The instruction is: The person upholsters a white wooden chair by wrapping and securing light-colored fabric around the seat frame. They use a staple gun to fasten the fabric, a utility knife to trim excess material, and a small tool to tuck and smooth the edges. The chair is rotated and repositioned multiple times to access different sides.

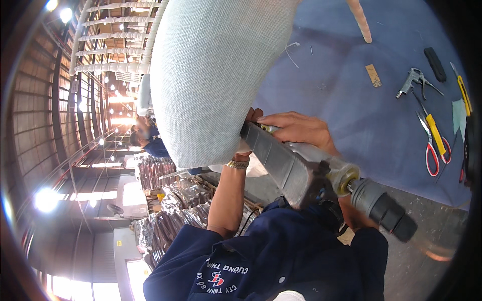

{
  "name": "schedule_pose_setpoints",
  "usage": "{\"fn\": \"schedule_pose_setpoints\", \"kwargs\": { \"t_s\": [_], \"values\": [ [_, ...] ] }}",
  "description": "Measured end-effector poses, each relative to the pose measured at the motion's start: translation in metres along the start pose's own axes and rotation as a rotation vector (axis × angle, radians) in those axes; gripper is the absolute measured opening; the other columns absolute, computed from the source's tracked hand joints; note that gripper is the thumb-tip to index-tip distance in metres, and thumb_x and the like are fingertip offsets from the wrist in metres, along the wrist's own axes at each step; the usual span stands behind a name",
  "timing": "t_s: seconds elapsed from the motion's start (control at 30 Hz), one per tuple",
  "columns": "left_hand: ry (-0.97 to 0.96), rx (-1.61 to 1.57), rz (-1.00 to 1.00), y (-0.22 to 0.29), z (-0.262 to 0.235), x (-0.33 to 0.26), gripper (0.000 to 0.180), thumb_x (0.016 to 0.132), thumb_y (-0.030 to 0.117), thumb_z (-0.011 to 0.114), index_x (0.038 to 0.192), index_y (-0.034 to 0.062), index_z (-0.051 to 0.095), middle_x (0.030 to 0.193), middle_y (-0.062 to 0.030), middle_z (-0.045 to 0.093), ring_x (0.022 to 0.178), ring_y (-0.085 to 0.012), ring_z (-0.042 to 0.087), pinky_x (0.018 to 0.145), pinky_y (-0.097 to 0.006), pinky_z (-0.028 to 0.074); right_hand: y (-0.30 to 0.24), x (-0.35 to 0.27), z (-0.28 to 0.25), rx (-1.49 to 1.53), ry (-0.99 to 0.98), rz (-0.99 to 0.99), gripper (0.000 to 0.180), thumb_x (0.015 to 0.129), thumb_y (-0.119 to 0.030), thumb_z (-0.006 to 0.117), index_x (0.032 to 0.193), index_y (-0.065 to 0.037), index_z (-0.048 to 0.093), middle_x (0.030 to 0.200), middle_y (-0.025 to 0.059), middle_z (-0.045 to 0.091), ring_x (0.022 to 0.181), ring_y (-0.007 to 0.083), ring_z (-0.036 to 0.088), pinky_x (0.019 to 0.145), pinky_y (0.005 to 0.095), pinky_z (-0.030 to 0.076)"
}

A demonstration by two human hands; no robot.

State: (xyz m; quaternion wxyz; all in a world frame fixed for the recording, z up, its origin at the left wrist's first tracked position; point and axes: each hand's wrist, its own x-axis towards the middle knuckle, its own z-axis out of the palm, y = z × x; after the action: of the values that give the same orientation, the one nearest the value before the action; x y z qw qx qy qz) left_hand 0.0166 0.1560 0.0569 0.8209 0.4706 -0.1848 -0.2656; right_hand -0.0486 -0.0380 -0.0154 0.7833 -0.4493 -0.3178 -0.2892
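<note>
The left hand (244, 150) is mostly hiding behind the pale fabric cushion (211, 75), apparently gripping its lower edge. Just right of it, the right hand (296, 128) is closing around the staple gun (296, 168), whose long body is slanting down-right, nose touching the cushion.

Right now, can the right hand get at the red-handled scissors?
Probably not at once: the right hand grips the metal staple gun against the cushion. The bare blue table lies between it and the scissors.
</note>
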Motion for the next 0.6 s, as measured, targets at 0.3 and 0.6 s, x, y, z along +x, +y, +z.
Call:
{"fn": "schedule_pose_setpoints", "kwargs": {
  "t_s": [0.3, 0.6],
  "values": [
    [0.061, -0.028, -0.072, -0.007, -0.042, -0.015, 0.028, 0.104, 0.032, 0.057, 0.082, 0.0149, 0.052, 0.073, 0.0051, 0.043, 0.073, -0.0132, 0.040, 0.069, -0.030, 0.035, -0.022, -0.046, -0.001, -0.366, 0.379, 0.201, 0.033, 0.087, -0.008, 0.076, 0.118, 0.002, 0.069, 0.127, 0.0208, 0.069, 0.116, 0.0320, 0.068, 0.100, 0.0423, 0.055],
    [-0.126, 0.202, 0.160, -0.023, -0.041, -0.011, 0.036, 0.100, 0.044, 0.057, 0.100, 0.0087, 0.061, 0.081, -0.0025, 0.052, 0.080, -0.0188, 0.047, 0.075, -0.034, 0.042, 0.003, -0.184, -0.004, -0.083, 1.636, 0.385, 0.034, 0.097, -0.009, 0.068, 0.128, -0.002, 0.057, 0.117, 0.0130, 0.067, 0.107, 0.0258, 0.069, 0.086, 0.0511, 0.063]
  ]
}}
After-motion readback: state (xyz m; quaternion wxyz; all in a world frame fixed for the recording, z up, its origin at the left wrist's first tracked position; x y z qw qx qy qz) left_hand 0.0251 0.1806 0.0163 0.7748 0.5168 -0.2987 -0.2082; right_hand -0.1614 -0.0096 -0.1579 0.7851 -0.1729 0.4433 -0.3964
